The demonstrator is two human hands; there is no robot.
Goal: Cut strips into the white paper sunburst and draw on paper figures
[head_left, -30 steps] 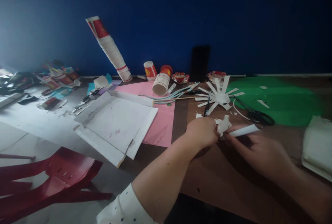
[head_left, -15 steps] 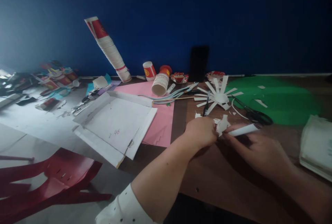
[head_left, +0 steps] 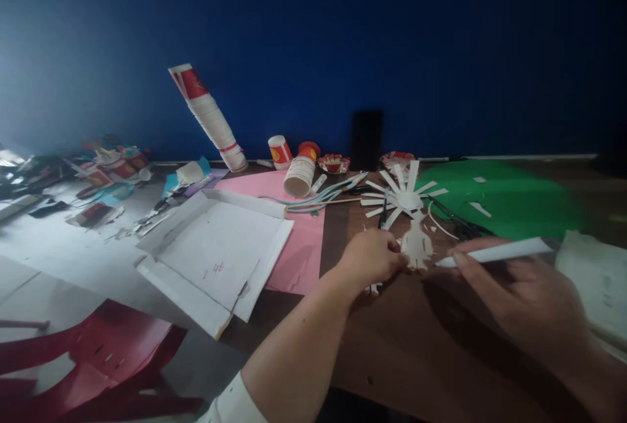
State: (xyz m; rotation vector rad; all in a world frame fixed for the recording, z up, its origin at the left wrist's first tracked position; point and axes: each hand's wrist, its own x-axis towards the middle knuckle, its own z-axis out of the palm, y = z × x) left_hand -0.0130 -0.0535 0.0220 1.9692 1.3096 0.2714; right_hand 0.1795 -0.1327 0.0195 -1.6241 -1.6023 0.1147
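Note:
A small white paper cut-out [head_left: 416,248], shaped like a figure with brownish lower edges, is at the middle right above the brown table. My left hand [head_left: 371,257] is closed, its fingertips pinching the cut-out's left edge. In my right hand [head_left: 522,289] is a long white tube [head_left: 504,252] with a narrow tip, gripped near that tip. The tip points left, a little apart from the cut-out. Behind the cut-out lies a white paper cup cut into spread strips [head_left: 407,200]. A dark pen [head_left: 383,211] is just beyond my left hand.
Black scissors [head_left: 460,224] rest by a green sheet [head_left: 509,194]. To the left are a shallow white box [head_left: 210,247], a pink sheet [head_left: 306,247] and stacked paper cups [head_left: 213,123]. A white stack [head_left: 597,279] sits at right, a red chair [head_left: 112,351] at lower left.
My right hand has moved right with the white tube, away from the cut-out. More of the cut-out now shows beside my left hand. The view has tilted up slightly.

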